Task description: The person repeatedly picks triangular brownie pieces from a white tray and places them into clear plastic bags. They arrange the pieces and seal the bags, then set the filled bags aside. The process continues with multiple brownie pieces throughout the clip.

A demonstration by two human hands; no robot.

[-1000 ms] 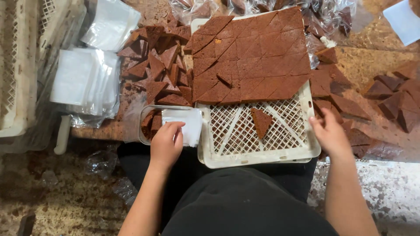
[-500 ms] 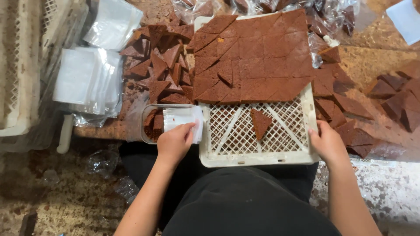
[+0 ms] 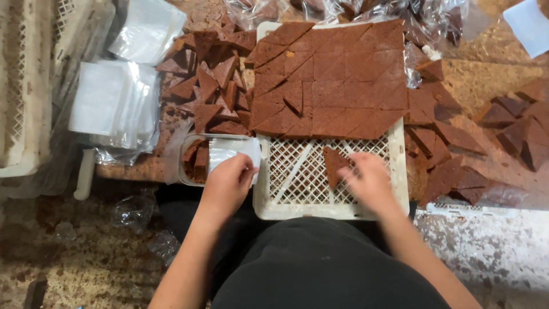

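A white lattice tray (image 3: 269,194) rests against my lap, its far half covered by a brown slab cut into triangles (image 3: 331,80). One loose brown triangle (image 3: 333,164) lies on the bare lattice. My right hand (image 3: 370,182), blurred by motion, has its fingertips at that triangle's right edge; whether it grips is unclear. My left hand (image 3: 227,184) pinches a small white bag (image 3: 231,150) over a clear plastic tub (image 3: 191,166) that holds brown pieces, just left of the tray.
A heap of loose brown triangles (image 3: 209,86) lies beyond the tub, and more pieces (image 3: 457,149) are scattered to the right. Stacks of clear bags (image 3: 114,103) sit at the left beside a white crate (image 3: 23,86). Crumpled plastic (image 3: 134,212) lies on the floor.
My right hand has moved left from the tray's right edge onto the lattice, reaching the loose triangle. My left hand has stayed on the white bag at the tub.
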